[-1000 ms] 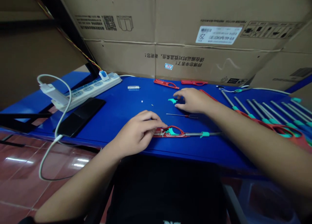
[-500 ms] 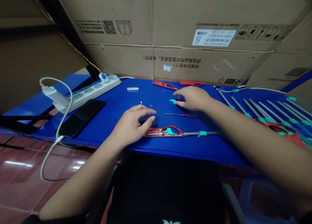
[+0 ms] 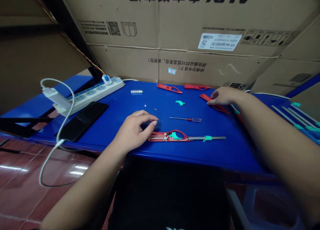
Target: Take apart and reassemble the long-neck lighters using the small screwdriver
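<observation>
My left hand [image 3: 133, 131] rests on the blue table [image 3: 125, 123], holding nothing, just left of a partly assembled utility lighter [image 3: 165, 136] with a red body, teal part and metal nozzle. At the far side, my right hand [image 3: 223, 96] pinches a red plastic lighter shell [image 3: 217, 106]. Between my hands lie a small red-handled screwdriver [image 3: 186, 119] and a teal plastic piece [image 3: 179, 102]. Two more red shells [image 3: 168, 88] [image 3: 196, 87] lie near the back edge. A clear tube [image 3: 136, 92] and tiny screws [image 3: 145, 105] lie further left.
Several metal nozzles with teal collars [image 3: 292, 118] lie at the right, partly hidden by my right arm. A power strip [image 3: 85, 98], a black phone [image 3: 83, 120] and a white cable lie at the left. Cardboard boxes stand behind the table.
My right hand has moved right, away from the teal piece, onto the red shell. My left hand has hardly moved. The view has shifted slightly.
</observation>
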A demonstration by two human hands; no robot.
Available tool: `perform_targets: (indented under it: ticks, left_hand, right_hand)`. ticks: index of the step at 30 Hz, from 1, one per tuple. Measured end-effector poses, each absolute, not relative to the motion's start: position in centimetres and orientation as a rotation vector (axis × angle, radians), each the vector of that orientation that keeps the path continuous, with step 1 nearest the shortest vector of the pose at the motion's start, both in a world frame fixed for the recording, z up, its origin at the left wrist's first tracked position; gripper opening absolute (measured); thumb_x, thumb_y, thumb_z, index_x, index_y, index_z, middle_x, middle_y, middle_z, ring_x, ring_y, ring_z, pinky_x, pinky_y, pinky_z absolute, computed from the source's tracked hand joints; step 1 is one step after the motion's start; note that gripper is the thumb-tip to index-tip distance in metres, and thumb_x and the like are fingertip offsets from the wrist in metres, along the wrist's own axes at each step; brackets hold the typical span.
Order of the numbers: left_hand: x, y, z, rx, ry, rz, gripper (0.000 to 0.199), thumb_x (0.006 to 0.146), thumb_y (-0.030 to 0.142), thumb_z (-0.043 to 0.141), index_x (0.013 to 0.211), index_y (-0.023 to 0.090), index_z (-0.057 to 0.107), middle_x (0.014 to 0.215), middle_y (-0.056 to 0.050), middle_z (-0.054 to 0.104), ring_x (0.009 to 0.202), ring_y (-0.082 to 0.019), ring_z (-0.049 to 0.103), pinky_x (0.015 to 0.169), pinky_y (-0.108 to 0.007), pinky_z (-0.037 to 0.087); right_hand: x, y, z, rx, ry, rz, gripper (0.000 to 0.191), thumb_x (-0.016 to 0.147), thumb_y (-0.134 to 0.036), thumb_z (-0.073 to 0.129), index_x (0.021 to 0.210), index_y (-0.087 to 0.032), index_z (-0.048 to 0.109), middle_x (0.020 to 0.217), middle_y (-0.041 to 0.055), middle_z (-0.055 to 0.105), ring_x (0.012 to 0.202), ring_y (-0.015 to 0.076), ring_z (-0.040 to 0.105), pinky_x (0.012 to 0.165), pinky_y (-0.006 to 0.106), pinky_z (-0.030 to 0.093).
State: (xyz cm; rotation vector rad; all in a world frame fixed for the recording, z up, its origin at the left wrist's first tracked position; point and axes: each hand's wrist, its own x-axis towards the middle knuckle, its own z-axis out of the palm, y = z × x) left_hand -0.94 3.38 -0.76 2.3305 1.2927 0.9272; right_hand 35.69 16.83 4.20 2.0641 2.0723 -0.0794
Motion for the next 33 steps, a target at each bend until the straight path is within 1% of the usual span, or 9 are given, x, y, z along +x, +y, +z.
perform_targets:
  ticks: [2, 6, 10, 12, 16, 20, 23, 26, 33]
  left_hand:
    - [-0.9, 3.4, -0.8, 2.337, 1.293, 0.953, 0.024, 0.095, 0.035, 0.056, 0.102, 0.021, 0.074, 0.103, -0.006, 0.071, 0.094, -0.02, 0.066, 0.086, -0.037, 0.053]
    - [-0.4, 2.9, -0.1, 2.418, 1.311, 1.092, 0.024, 0.096, 0.032, 0.056, 0.109, 0.02, 0.072, 0.103, -0.007, 0.069, 0.097, -0.02, 0.066, 0.09, -0.037, 0.053]
    - [0.3, 1.8, 1.3, 2.709, 1.277, 1.207, 0.054, 0.091, 0.037, 0.067, 0.14, 0.02, 0.054, 0.128, -0.012, 0.061, 0.117, -0.025, 0.059, 0.102, -0.041, 0.049]
    - [0.4, 1.3, 1.9, 2.839, 1.235, 1.195, 0.054, 0.09, 0.036, 0.069, 0.139, 0.019, 0.054, 0.132, -0.013, 0.061, 0.119, -0.025, 0.059, 0.103, -0.041, 0.049]
    - [-0.3, 1.1, 2.3, 2.913, 1.253, 1.216, 0.035, 0.089, 0.033, 0.07, 0.12, 0.017, 0.066, 0.116, -0.011, 0.07, 0.103, -0.024, 0.066, 0.093, -0.039, 0.053]
    - [-0.9, 1.4, 1.7, 2.799, 1.118, 1.09, 0.03, 0.087, 0.041, 0.072, 0.103, 0.015, 0.071, 0.1, -0.009, 0.073, 0.088, -0.02, 0.069, 0.081, -0.034, 0.055]
    - [-0.9, 1.6, 0.7, 2.631, 1.108, 0.971, 0.033, 0.082, 0.044, 0.076, 0.095, 0.015, 0.072, 0.092, -0.007, 0.073, 0.083, -0.019, 0.069, 0.076, -0.031, 0.055]
    - [-0.7, 1.7, -0.3, 2.544, 1.148, 0.876, 0.034, 0.081, 0.047, 0.077, 0.095, 0.016, 0.072, 0.092, -0.006, 0.073, 0.083, -0.019, 0.068, 0.078, -0.033, 0.054]
    - [-0.8, 1.9, -0.5, 2.522, 1.154, 0.642, 0.044, 0.079, 0.054, 0.075, 0.104, 0.018, 0.07, 0.102, -0.008, 0.07, 0.094, -0.023, 0.063, 0.087, -0.04, 0.051]
  right_hand:
    - [35.1, 16.2, 4.4, 2.051, 2.112, -0.056, 0.029, 0.078, -0.039, 0.068, 0.095, -0.019, 0.078, 0.094, 0.0122, 0.077, 0.084, 0.0293, 0.069, 0.072, 0.038, 0.051]
    - [32.5, 13.6, 5.7, 1.978, 2.379, -0.055, 0.038, 0.086, -0.034, 0.055, 0.117, -0.022, 0.073, 0.101, 0.0078, 0.077, 0.087, 0.0261, 0.069, 0.075, 0.036, 0.049]
    - [27.8, 9.3, 7.2, 1.396, 2.939, -0.753, 0.041, 0.092, -0.04, 0.05, 0.127, -0.028, 0.069, 0.103, -0.0014, 0.076, 0.086, 0.0197, 0.069, 0.077, 0.03, 0.051]
    - [25.3, 7.4, 7.5, 1.208, 2.98, -0.882, 0.039, 0.092, -0.034, 0.049, 0.124, -0.027, 0.071, 0.096, -0.0032, 0.077, 0.082, 0.0174, 0.069, 0.077, 0.029, 0.051]
    - [22.8, 5.6, 6.9, 1.176, 3.031, -1.027, 0.037, 0.094, -0.028, 0.047, 0.121, -0.027, 0.072, 0.108, -0.0028, 0.076, 0.097, 0.0173, 0.07, 0.088, 0.031, 0.051]
    - [23.1, 5.2, 5.8, 1.153, 3.052, -0.926, 0.037, 0.09, -0.038, 0.06, 0.123, -0.025, 0.071, 0.116, 0.0016, 0.075, 0.104, 0.0208, 0.068, 0.093, 0.034, 0.05]
    - [23.6, 4.8, 4.5, 1.076, 3.125, -0.663, 0.039, 0.084, -0.04, 0.069, 0.118, -0.021, 0.073, 0.11, 0.0056, 0.075, 0.102, 0.023, 0.066, 0.093, 0.037, 0.049]
    - [23.7, 4.3, 3.2, 1.089, 3.121, -0.533, 0.035, 0.086, -0.038, 0.067, 0.114, -0.019, 0.073, 0.105, 0.0078, 0.073, 0.097, 0.0233, 0.063, 0.087, 0.037, 0.049]
    - [23.6, 4.3, 1.8, 1.052, 3.071, -0.634, 0.035, 0.086, -0.04, 0.069, 0.115, -0.021, 0.073, 0.102, 0.0064, 0.069, 0.095, 0.0213, 0.061, 0.086, 0.035, 0.047]
